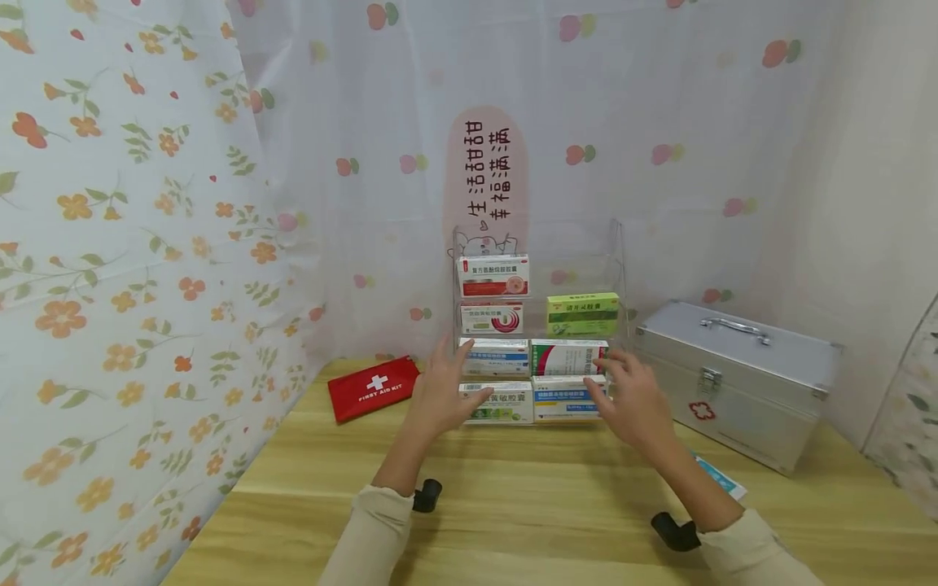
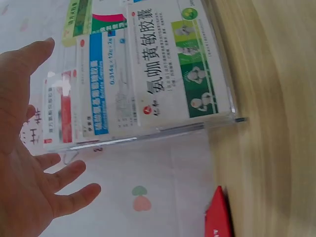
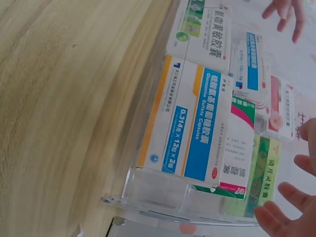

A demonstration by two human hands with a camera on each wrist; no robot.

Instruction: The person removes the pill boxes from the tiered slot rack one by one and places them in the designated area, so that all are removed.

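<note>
Between my hands stands a clear tiered rack (image 1: 575, 277) filled with several medicine boxes. My left hand (image 1: 440, 389) is at the rack's left side, fingers spread and holding nothing. Its fingertips overlap a white-and-blue box (image 1: 497, 360) and a white-and-green box (image 2: 173, 64) in the head view. On the right side, my right hand (image 1: 636, 400) has its fingers apart, with nothing in it. It is nearest the lower-right blue-and-white box (image 3: 190, 123) and the box with a green-and-magenta edge (image 1: 572, 358). Higher up are a yellow-green box (image 1: 582, 316) and two red-and-white boxes, one being the top box (image 1: 494, 277).
A red first aid pouch (image 1: 370, 389) lies on the wooden table (image 1: 513, 496) left of the rack. To the right stands a silver case (image 1: 733, 382) with a handle, and a blue-and-white packet (image 1: 721, 476) lies before it. Printed curtains (image 1: 366, 98) hang behind.
</note>
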